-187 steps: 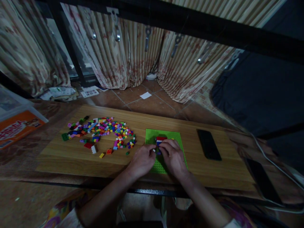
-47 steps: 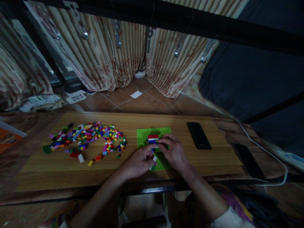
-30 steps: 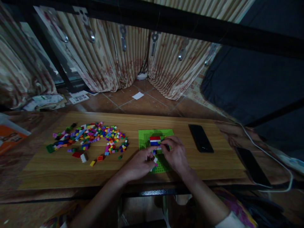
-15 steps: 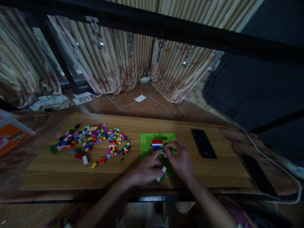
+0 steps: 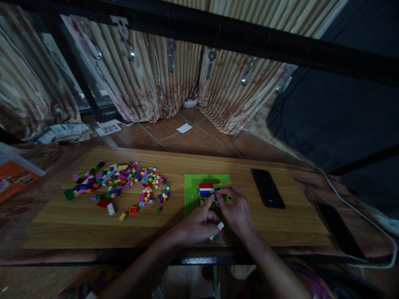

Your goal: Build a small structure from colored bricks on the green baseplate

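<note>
A green baseplate [image 5: 191,181] lies on the wooden board, carrying a block of toy bricks [image 5: 206,189] in red, white and blue rows. My left hand [image 5: 199,224] comes in from the front left, its index finger stretched against the block's near right side. Its other fingers are curled around a few small bricks [image 5: 217,234], white, pink and green, which stick out past the thumb. My right hand [image 5: 235,207] pinches with thumb and index finger at the block's right end. Whatever sits between those fingertips is too small and dark to make out.
Left on the wooden board [image 5: 93,232] spreads a heap of loose coloured bricks [image 5: 124,176], with several stray ones in front. A black phone [image 5: 267,188] lies right of the baseplate. Another dark device [image 5: 338,228] with a white cable [image 5: 358,211] rests further right.
My left hand has shifted slightly right, its fingertip closer to the right hand's, and the small bricks in it moved along. My right hand stays pinched at nearly the same spot.
</note>
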### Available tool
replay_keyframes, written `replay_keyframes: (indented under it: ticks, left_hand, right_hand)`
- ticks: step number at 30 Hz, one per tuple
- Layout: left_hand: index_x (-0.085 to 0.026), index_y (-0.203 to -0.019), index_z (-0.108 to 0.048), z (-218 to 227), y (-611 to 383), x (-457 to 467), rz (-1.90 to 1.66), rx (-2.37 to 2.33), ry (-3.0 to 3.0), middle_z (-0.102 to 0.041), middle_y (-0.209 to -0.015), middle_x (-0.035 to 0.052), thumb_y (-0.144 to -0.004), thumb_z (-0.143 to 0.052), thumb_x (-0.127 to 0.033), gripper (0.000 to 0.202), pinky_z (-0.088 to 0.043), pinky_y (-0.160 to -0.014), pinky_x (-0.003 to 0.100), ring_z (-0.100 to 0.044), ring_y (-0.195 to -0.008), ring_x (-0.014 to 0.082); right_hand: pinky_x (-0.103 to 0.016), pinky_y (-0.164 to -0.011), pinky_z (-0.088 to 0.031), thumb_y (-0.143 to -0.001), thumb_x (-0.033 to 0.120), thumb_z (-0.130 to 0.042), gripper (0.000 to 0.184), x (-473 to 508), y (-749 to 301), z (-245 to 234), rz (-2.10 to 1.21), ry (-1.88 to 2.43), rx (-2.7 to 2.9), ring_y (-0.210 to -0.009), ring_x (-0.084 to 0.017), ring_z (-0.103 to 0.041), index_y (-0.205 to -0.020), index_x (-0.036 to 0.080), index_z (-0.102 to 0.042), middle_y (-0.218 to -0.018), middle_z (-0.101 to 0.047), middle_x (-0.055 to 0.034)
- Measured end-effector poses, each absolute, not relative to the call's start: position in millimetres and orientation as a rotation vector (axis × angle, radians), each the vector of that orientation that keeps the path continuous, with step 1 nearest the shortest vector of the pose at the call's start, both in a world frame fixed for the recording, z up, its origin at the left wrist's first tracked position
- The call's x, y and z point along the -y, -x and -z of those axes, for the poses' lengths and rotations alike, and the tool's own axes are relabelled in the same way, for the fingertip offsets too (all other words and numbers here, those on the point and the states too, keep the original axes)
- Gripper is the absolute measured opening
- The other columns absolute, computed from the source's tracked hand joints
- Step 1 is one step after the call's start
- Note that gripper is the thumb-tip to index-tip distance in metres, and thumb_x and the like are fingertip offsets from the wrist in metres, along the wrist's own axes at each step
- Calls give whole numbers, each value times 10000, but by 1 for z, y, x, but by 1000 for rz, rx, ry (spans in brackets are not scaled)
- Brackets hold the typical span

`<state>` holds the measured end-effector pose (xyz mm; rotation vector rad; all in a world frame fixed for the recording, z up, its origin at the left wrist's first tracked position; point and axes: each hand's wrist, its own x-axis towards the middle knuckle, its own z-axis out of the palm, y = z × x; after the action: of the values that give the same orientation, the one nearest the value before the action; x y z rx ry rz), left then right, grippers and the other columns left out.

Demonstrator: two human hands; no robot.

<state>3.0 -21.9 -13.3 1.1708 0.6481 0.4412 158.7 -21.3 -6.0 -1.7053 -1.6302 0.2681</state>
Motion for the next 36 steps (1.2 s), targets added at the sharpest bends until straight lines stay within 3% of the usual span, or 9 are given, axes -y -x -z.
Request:
replay_keyframes:
  ticks: [8,18,26,31,36]
  left_hand:
    - [-186,-1493,-27,18,-8,21,-458,-632,-1156,-552,-698,-37,-684,-549,-89,967,-307,-516,198,-442,-528,61]
    - [-206,-1491,9,14,-9,23,-448,-663,-1181,-578,-728,-27,-688,-555,-82,990,-320,-532,193,-471,-563,66]
    - [-185,-1491,12,18,-9,23,-456,-646,-1228,-561,-692,-45,-694,-541,-89,975,-312,-517,185,-457,-539,59]
    - [-173,-1489,-90,14,-7,23,-444,-682,-1225,-550,-676,-50,-679,-568,-101,944,-312,-516,190,-444,-535,59]
    - [-176,-1426,-311,-2,3,19,-485,-709,-1214,-561,-700,-34,-703,-583,-133,773,-346,-550,210,-465,-570,74]
  right_hand:
    - [-336,-785,-460,-792,216,-559,123,22,-159,3,-281,1722,1597,-857,-201,-584,-776,200,-680,-879,-627,-57]
    - [-340,-716,-467,-770,391,-611,220,16,-164,16,-450,1806,1383,-789,-212,-605,-823,184,-662,-847,-652,-61]
    - [-340,-680,-460,-734,401,-628,250,14,-161,17,-494,1839,1311,-736,-207,-601,-834,172,-651,-832,-670,-67]
    - [-334,-669,-458,-740,387,-619,236,12,-161,18,-483,1808,1334,-710,-198,-588,-829,169,-641,-799,-658,-62]
    - [-329,-675,-454,-750,405,-609,240,12,-161,17,-489,1795,1369,-714,-194,-585,-807,174,-643,-798,-656,-58]
